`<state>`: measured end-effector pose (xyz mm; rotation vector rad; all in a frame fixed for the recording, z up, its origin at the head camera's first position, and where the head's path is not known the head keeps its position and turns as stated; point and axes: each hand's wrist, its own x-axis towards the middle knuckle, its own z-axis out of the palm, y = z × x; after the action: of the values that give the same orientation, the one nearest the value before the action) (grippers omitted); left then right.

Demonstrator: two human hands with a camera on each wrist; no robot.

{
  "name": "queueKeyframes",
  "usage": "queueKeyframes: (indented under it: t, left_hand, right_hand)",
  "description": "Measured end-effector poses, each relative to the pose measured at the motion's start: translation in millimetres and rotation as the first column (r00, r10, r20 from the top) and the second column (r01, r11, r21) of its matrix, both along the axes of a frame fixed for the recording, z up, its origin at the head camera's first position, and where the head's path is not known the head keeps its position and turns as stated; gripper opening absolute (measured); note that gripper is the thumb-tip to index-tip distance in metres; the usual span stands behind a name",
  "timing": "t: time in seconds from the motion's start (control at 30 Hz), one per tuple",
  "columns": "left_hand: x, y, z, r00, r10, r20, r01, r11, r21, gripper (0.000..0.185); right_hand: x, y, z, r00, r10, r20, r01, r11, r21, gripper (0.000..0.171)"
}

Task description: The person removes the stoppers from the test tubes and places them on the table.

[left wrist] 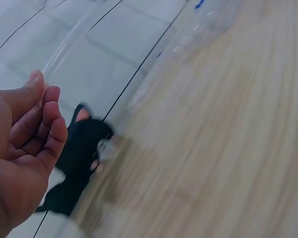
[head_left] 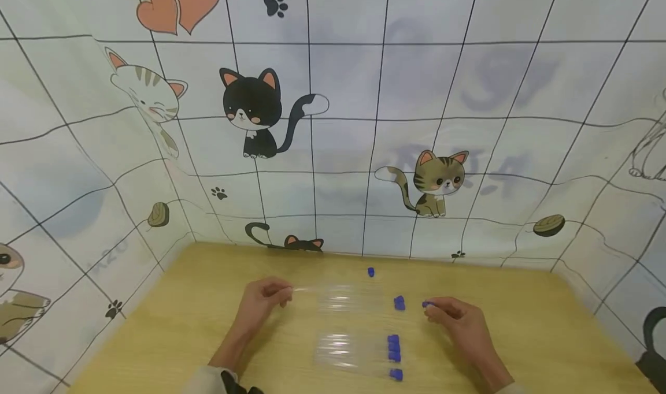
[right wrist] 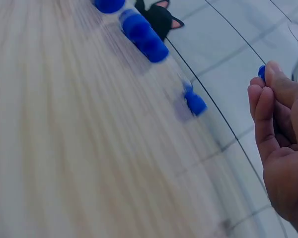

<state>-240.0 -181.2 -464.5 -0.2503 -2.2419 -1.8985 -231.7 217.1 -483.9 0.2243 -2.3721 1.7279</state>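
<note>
In the head view my left hand (head_left: 265, 298) is over the left half of the table, pinching the end of a thin clear tube (head_left: 302, 289). The left wrist view shows that tube (left wrist: 72, 43) slanting up and away from the thumb and fingertips. My right hand (head_left: 460, 322) pinches a small blue cap (head_left: 428, 304) between thumb and fingers, mostly covered by them; its blue edge (right wrist: 261, 73) shows in the right wrist view. Between the hands lie an upper group of clear tubes (head_left: 340, 298) and a lower group (head_left: 335, 348), their outlines faint.
Blue caps lie right of the tubes: one at the back (head_left: 371, 272), one (head_left: 399, 303) near my right hand, a short row (head_left: 393, 348) and another (head_left: 396, 375) nearer me. The wooden table (head_left: 208, 272) meets a cat-printed, grid-lined backdrop (head_left: 343, 151) behind and at both sides.
</note>
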Motion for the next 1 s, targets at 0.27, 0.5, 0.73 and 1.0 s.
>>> queueKeyframes:
  t: [0.27,0.5,0.73,1.0]
  left_hand:
    - [11.6,22,13.3,0.98,-0.194,0.04,0.196,0.978,-0.073,0.014]
    - [-0.7,23,-12.4,0.979,-0.184,0.082,0.19,0.98,-0.063,0.01]
    - [-7.6,25,-34.5,0.983,-0.173,0.055,0.179,0.974,-0.14,0.012]
    - [-8.2,29,-40.3,0.988,-0.157,-0.013,0.149,0.958,-0.245,0.008]
  right_hand:
    - [-2.5,-12,-3.5,0.993,0.066,0.097,-0.062,0.997,-0.042,0.028]
    - [-5.4,-14,-8.7,0.992,-0.008,0.13,0.005,1.0,0.022,0.026]
    - [-3.1,-29,-18.3,0.989,-0.053,0.141,0.038,0.994,0.101,0.021]
    - [-2.5,-35,-22.1,0.988,-0.109,0.109,0.085,0.975,0.204,0.02]
